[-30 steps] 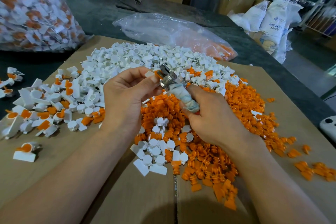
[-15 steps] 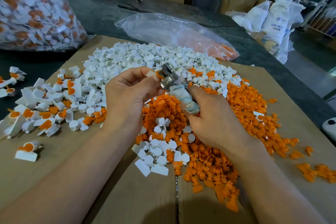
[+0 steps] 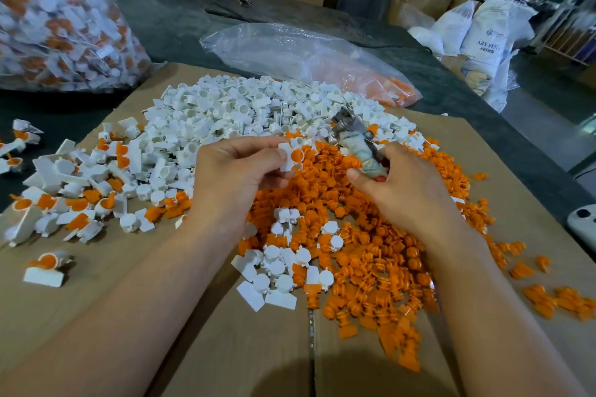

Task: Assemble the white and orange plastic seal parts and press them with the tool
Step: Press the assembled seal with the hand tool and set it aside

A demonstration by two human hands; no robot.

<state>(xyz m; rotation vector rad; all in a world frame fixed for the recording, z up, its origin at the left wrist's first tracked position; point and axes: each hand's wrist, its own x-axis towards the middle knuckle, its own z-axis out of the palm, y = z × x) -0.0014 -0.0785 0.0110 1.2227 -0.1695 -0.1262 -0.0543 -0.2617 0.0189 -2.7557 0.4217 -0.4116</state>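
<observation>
My left hand (image 3: pixel 235 171) pinches an assembled seal (image 3: pixel 292 156), a white body with an orange insert, above the orange pile. My right hand (image 3: pixel 403 184) grips the pressing tool (image 3: pixel 358 142) by its cloth-wrapped handle; its metal head points up and away, a short way right of the seal and apart from it. A heap of loose white parts (image 3: pixel 232 113) lies at the back of the cardboard sheet (image 3: pixel 135 300). A heap of loose orange parts (image 3: pixel 371 255) spreads under and in front of both hands.
Assembled white-and-orange seals (image 3: pixel 74 200) lie scattered at the left. A large clear bag of finished seals (image 3: pixel 58 19) stands at the far left. A flat plastic bag with orange parts (image 3: pixel 306 58) lies behind the piles. A white device (image 3: pixel 582 222) sits at the right edge.
The seal and the tool's head were together before; now my left hand has drawn the seal down and left, clear of the tool, and my right hand has moved the tool to the right.
</observation>
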